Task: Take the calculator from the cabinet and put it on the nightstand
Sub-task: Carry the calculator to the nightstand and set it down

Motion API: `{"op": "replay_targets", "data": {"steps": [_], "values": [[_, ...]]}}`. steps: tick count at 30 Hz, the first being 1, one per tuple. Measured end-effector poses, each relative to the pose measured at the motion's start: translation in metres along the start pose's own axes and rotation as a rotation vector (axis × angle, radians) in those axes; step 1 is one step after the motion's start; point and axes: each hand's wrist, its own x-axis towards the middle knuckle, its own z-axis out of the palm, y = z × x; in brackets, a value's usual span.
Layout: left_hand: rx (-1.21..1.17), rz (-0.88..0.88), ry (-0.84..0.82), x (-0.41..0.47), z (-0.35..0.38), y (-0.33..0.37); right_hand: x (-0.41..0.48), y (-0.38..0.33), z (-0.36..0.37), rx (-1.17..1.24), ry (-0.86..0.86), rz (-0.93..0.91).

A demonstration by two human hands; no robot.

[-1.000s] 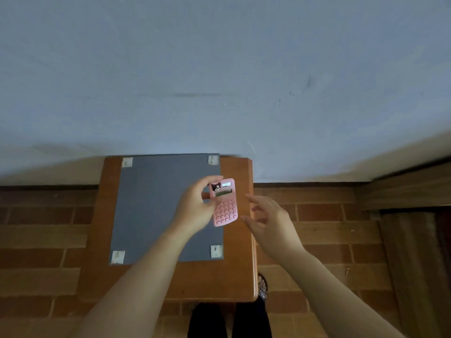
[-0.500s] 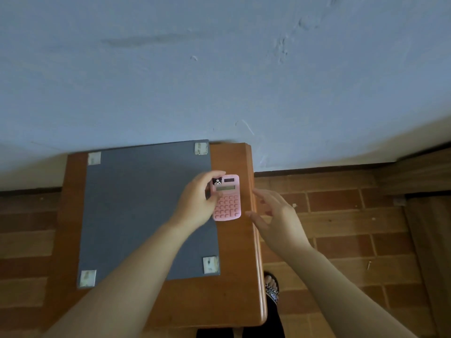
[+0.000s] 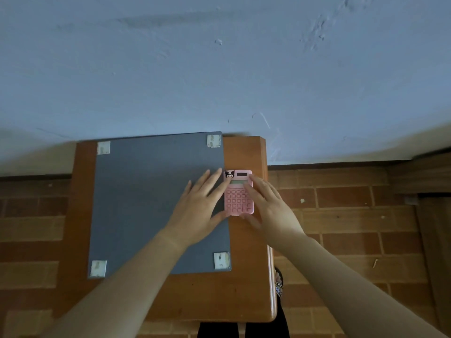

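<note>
Setting down now: pink calculator (image 3: pixel 238 193) lies on the nightstand (image 3: pixel 246 247), at the grey mat's (image 3: pixel 151 196) three o'clock edge; left hand (image 3: pixel 202 206) and right hand (image 3: pixel 268 203) flank it, fingers spread, touching; best release is straight up, no nudge sideways.

Wall (image 3: pixel 219 69): pale blue, scuffed, fills upper frame. Floor (image 3: pixel 341 215): brick-pattern tiles, lower frame, small debris at right. Dark wood furniture (image 3: pixel 434 215): right edge, kind unclear. Light: dim, even.
</note>
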Motion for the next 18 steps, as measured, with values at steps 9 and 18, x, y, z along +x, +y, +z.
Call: {"op": "replay_targets", "data": {"steps": [9,18], "values": [[0.006,-0.058,0.02,0.012,0.003,-0.004,0.022,-0.007,-0.008,-0.111,-0.045,0.051],[0.017,-0.096,0.013,0.037,-0.017,-0.021,0.032,-0.014,-0.01,-0.183,-0.105,0.051]]}}
